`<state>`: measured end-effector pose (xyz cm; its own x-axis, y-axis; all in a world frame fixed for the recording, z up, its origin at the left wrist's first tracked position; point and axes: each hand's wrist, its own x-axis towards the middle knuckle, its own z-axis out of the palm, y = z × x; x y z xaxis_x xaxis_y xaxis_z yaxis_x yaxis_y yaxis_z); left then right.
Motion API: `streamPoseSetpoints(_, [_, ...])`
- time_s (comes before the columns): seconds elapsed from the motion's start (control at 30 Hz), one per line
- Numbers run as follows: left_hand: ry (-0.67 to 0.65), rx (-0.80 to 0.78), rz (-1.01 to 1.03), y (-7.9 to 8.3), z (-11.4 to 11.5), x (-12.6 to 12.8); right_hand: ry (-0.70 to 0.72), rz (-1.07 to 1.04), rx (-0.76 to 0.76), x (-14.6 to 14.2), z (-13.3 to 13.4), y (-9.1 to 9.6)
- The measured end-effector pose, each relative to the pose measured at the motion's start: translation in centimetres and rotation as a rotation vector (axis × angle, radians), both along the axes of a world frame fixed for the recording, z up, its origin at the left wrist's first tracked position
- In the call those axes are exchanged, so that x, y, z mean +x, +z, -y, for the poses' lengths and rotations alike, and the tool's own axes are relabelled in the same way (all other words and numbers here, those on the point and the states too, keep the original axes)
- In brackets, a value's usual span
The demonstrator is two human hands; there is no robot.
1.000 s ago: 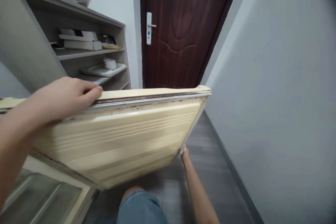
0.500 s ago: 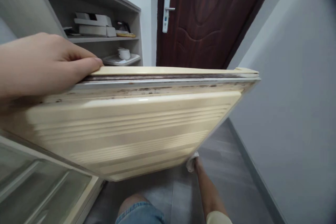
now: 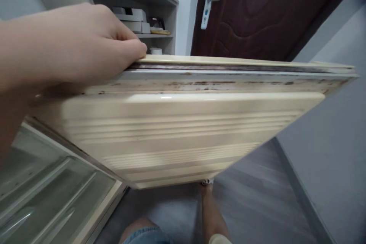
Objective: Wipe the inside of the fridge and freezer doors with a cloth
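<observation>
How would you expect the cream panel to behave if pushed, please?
The cream panel is probably stiff, given its straight edges and moulded ribs. Its glossy highlights suggest a slippery face. It may swing, as its edge seemingly meets the lower-left compartment.

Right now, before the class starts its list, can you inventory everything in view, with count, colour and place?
Ribbed panel: one, cream, dark-stained along its top edge, across the centre
Appliance body: one, cream-framed, lower left
Shelf unit: one, grey, behind the panel
Boxes: at least two, white, on a shelf
Cup: one, white, below them, partly hidden
Brown door: one, top right
Door handle: one, silvery white, on that door
Walls: pale, right and behind
Floor: grey, below
White cloth: one, at the right hand
Shorts: blue denim, bottom
Left hand: one, on the panel's top edge
Right hand: one, at its lower edge, mostly hidden
</observation>
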<state>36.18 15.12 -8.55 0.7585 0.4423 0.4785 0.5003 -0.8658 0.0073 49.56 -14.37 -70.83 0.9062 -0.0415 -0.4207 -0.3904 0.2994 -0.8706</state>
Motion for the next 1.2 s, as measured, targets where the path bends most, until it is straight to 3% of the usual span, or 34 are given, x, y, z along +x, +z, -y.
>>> streamPoseSetpoints(0.1, [-0.075,0.087,-0.016,-0.1,0.1,-0.2,0.023,-0.016,0.096,-1.3,-4.3,-1.1])
streamPoseSetpoints(0.23, [-0.050,0.081,0.007,-0.5,0.6,-0.3,0.050,-0.052,0.216,-3.9,-10.0,-2.4])
streamPoseSetpoints(0.4, [-0.040,0.088,0.020,-0.8,0.9,-0.4,0.120,-0.106,0.345,-7.7,-15.2,-3.5])
streamPoseSetpoints(0.7, [-0.036,0.099,0.020,-0.8,0.9,-0.4,0.427,-0.225,0.564,-17.2,-23.6,-3.8])
streamPoseSetpoints(0.8, [-0.021,0.075,0.012,-0.9,1.1,-0.5,0.487,-0.218,0.622,-17.8,-24.1,-3.6])
streamPoseSetpoints(0.9, [-0.032,0.056,-0.005,-0.8,1.3,-0.6,0.445,-0.151,0.634,-16.4,-22.9,-3.1])
streamPoseSetpoints(1.03, [-0.092,0.049,-0.029,-0.5,1.5,-0.8,0.301,-0.089,0.442,-13.3,-19.2,-2.1])
streamPoseSetpoints(1.2, [-0.183,-0.009,-0.097,-0.2,1.8,-0.9,0.213,-0.005,0.258,-9.2,-12.9,0.2])
